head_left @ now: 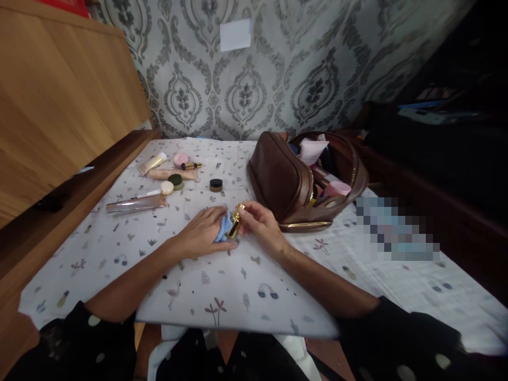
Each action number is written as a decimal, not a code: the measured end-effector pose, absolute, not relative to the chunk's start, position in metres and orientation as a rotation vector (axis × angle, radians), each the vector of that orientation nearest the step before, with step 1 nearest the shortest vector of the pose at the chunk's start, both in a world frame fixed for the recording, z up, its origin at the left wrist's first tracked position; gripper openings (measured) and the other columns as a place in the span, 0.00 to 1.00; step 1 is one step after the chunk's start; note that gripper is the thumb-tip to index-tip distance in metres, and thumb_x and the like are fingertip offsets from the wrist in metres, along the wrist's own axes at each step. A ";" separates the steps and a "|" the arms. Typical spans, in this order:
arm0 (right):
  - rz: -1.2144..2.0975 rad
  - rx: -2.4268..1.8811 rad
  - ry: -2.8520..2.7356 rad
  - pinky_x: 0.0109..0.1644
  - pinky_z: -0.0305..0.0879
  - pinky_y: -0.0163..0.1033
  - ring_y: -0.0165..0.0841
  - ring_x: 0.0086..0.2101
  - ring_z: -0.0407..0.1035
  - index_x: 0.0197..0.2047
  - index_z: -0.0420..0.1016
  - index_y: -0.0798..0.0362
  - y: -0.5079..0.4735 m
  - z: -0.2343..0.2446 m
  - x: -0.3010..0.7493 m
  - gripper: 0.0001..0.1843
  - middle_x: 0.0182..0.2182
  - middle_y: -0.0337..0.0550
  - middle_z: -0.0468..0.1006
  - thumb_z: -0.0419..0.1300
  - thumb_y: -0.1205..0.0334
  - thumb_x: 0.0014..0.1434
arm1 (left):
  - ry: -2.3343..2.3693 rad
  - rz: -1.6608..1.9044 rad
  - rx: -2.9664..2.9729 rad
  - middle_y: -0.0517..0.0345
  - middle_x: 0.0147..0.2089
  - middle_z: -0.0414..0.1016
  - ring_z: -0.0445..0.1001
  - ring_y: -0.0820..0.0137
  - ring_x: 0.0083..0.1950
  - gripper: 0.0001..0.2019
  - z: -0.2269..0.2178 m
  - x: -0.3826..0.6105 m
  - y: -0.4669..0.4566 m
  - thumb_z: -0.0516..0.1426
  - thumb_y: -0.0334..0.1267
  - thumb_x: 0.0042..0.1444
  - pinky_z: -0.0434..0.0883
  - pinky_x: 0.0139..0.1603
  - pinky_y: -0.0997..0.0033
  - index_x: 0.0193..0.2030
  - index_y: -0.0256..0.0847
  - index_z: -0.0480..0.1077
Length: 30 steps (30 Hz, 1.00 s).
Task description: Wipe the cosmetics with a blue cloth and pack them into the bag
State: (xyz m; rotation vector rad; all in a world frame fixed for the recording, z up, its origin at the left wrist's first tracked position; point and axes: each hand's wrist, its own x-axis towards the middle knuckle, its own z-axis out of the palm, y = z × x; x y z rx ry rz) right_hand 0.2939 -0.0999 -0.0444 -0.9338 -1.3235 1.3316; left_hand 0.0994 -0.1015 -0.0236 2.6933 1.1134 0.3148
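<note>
My left hand [203,231] rests on the table with its fingers closed on a small blue cloth [223,228]. My right hand [260,222] pinches a gold lipstick tube [237,220], held tilted against the cloth. Both hands meet at the middle of the white patterned tablecloth [222,286]. Just right of my right hand lies an open brown cosmetics bag [296,182] with items inside.
Cosmetics lie at the back left: a clear long tube [135,204], a beige tube [172,173], a cream tube [152,163], a pink compact [181,159], a gold-black lipstick [191,166], a green jar [175,181], a small dark jar [216,184]. A wooden headboard [59,100] stands left.
</note>
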 end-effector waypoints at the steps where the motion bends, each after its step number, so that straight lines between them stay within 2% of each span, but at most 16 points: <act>1: 1.329 -0.939 -1.322 0.23 0.60 0.33 0.25 0.19 0.63 0.37 0.69 0.52 -0.100 -0.044 0.294 0.25 0.22 0.32 0.71 0.66 0.38 0.52 | 1.120 0.320 2.717 0.37 0.62 0.66 0.64 0.48 0.64 0.29 -0.022 0.098 -0.101 0.57 0.59 0.58 0.62 0.65 0.49 0.56 0.36 0.67; 4: 1.337 -0.928 -1.288 0.22 0.58 0.33 0.24 0.18 0.62 0.41 0.70 0.52 -0.102 -0.042 0.294 0.26 0.23 0.31 0.70 0.67 0.40 0.52 | 1.142 0.345 2.708 0.44 0.50 0.69 0.70 0.55 0.51 0.22 -0.020 0.096 -0.101 0.55 0.56 0.61 0.69 0.55 0.54 0.49 0.38 0.71; 7: 1.349 -0.887 -1.265 0.22 0.57 0.32 0.23 0.19 0.62 0.49 0.69 0.52 -0.101 -0.042 0.294 0.28 0.24 0.30 0.70 0.67 0.43 0.53 | 1.145 0.395 2.583 0.48 0.50 0.70 0.72 0.59 0.47 0.25 -0.022 0.094 -0.099 0.56 0.53 0.61 0.71 0.49 0.59 0.59 0.40 0.65; 9: 1.358 -0.867 -1.270 0.23 0.58 0.32 0.23 0.19 0.63 0.49 0.70 0.52 -0.100 -0.044 0.294 0.27 0.25 0.30 0.70 0.67 0.44 0.53 | 1.129 0.495 2.452 0.50 0.52 0.71 0.73 0.61 0.47 0.30 -0.023 0.091 -0.097 0.61 0.52 0.57 0.71 0.48 0.63 0.62 0.42 0.59; 12: 1.364 -0.850 -1.243 0.24 0.59 0.32 0.24 0.20 0.64 0.48 0.71 0.52 -0.099 -0.045 0.295 0.25 0.25 0.32 0.71 0.67 0.44 0.54 | 1.128 0.661 2.272 0.58 0.45 0.73 0.73 0.66 0.41 0.28 -0.022 0.088 -0.094 0.65 0.50 0.51 0.70 0.41 0.69 0.54 0.42 0.62; 15: 1.369 -0.834 -1.223 0.24 0.59 0.32 0.24 0.21 0.65 0.46 0.71 0.52 -0.098 -0.046 0.295 0.25 0.25 0.32 0.72 0.68 0.44 0.53 | 1.125 0.789 2.215 0.64 0.35 0.70 0.71 0.71 0.35 0.14 -0.018 0.087 -0.092 0.62 0.46 0.55 0.68 0.38 0.72 0.42 0.41 0.65; 18: 1.393 -0.810 -1.279 0.24 0.59 0.33 0.25 0.21 0.65 0.42 0.70 0.52 -0.099 -0.045 0.293 0.24 0.24 0.33 0.72 0.68 0.43 0.53 | 1.087 0.971 2.241 0.60 0.37 0.73 0.72 0.70 0.39 0.07 -0.019 0.089 -0.093 0.54 0.40 0.63 0.70 0.43 0.71 0.41 0.40 0.68; 21: 1.420 -0.796 -1.330 0.24 0.59 0.33 0.27 0.22 0.67 0.40 0.69 0.52 -0.102 -0.043 0.290 0.24 0.23 0.33 0.73 0.69 0.43 0.52 | 0.930 1.052 2.354 0.52 0.48 0.75 0.73 0.66 0.50 0.10 -0.025 0.092 -0.094 0.51 0.35 0.65 0.69 0.54 0.67 0.49 0.40 0.70; 23: 1.426 -0.811 -1.342 0.24 0.60 0.33 0.27 0.22 0.67 0.38 0.68 0.52 -0.103 -0.042 0.289 0.24 0.23 0.33 0.73 0.69 0.42 0.51 | 0.826 1.015 2.422 0.50 0.50 0.75 0.73 0.66 0.52 0.13 -0.029 0.092 -0.093 0.49 0.33 0.65 0.69 0.55 0.66 0.53 0.40 0.70; 27: 1.399 -0.883 -1.320 0.25 0.59 0.34 0.26 0.20 0.65 0.34 0.66 0.52 -0.103 -0.044 0.289 0.25 0.20 0.32 0.72 0.69 0.41 0.51 | 0.768 0.852 2.500 0.53 0.44 0.76 0.75 0.69 0.44 0.12 -0.027 0.087 -0.090 0.50 0.32 0.64 0.70 0.47 0.70 0.51 0.40 0.71; 30: 1.362 -0.926 -1.290 0.24 0.59 0.34 0.26 0.19 0.63 0.32 0.64 0.51 -0.101 -0.046 0.289 0.26 0.18 0.32 0.72 0.70 0.40 0.49 | 0.837 0.696 2.555 0.58 0.35 0.72 0.71 0.72 0.35 0.08 -0.019 0.080 -0.088 0.51 0.36 0.63 0.67 0.37 0.72 0.40 0.39 0.71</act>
